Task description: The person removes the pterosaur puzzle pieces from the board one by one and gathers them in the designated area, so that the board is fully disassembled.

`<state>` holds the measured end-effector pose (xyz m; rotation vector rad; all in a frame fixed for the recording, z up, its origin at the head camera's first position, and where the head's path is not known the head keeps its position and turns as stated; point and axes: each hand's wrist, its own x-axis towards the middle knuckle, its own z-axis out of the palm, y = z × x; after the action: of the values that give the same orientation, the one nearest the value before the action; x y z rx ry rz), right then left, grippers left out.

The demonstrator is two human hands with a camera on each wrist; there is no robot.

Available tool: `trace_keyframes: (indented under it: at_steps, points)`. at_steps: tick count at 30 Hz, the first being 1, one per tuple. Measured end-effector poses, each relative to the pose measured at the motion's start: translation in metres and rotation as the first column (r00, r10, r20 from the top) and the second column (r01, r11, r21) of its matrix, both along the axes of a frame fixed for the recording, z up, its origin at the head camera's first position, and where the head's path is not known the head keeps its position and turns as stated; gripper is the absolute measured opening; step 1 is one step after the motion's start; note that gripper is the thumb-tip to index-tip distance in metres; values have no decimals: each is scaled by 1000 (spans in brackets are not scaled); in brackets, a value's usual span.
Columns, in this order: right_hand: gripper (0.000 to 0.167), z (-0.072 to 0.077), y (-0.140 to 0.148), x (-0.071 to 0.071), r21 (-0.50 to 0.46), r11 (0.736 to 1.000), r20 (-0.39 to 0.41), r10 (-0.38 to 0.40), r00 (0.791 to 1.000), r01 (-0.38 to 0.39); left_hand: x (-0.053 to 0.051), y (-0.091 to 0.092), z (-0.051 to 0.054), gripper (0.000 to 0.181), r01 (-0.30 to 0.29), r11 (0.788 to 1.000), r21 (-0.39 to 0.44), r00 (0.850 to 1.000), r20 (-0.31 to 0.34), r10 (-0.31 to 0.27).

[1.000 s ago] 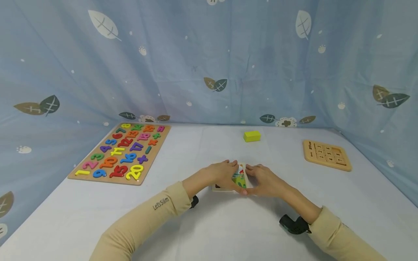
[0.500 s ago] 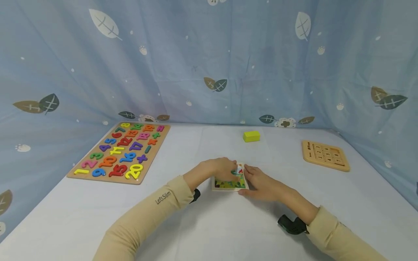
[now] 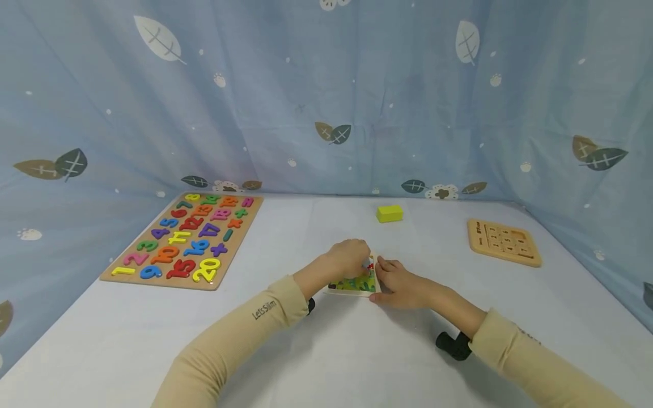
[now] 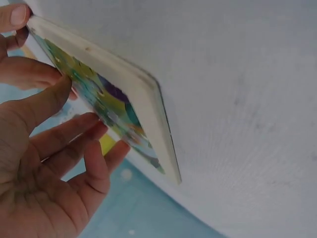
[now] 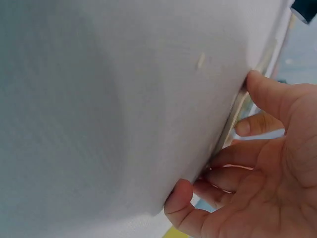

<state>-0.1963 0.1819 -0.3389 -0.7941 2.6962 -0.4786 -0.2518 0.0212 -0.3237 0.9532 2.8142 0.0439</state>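
A small square picture board [image 3: 352, 293] with a pale frame and a colourful garden-like picture lies on the white table, partly covered by my left hand [image 3: 349, 258]. In the left wrist view that hand's bent fingertips [image 4: 89, 118] and thumb touch the picture [image 4: 106, 94]. Thumb and fingers are apart, and no loose piece shows between them. My right hand [image 3: 405, 288] rests against the board's right side, its thumb at the near right corner. In the right wrist view, thumb and fingertips [image 5: 181, 191] are spread along the board's edge.
At the left lies a wooden number board [image 3: 224, 269] full of coloured numbers and signs. A yellow-green block [image 3: 390, 213] is behind the hands. A wooden sliding number puzzle [image 3: 505, 258] lies at the right. A patterned blue curtain [image 3: 285, 102] closes off the back.
My left hand has drawn away from the right thumb at the near corner, its fingers bending over the picture's upper part. The right hand has stayed at the right edge.
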Motion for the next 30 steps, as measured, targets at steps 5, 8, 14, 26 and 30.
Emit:
trace_keyframes:
  at_steps: [5,8,14,26,30]
  points:
    - [77,2,-1,4,33,999,-1,0,1000,0,-4,1,3,26,-3,1000,-10,1000,-1,3]
    - [76,3,-2,8,53,999,-8,-2,1000,3,-7,3,5,29,-3,1000,-24,1000,-4,3]
    - [76,2,-1,7,55,998,-26,-5,1000,7,-9,5,5,29,-37,999,-17,999,-9,37]
    - [84,-2,-7,12,154,985,34,-80,996,73,-12,6,5,30,-57,998,-9,998,-3,57]
    - [82,-3,-9,12,131,987,32,-95,995,90,-12,5,5,30,-60,998,-14,998,2,60]
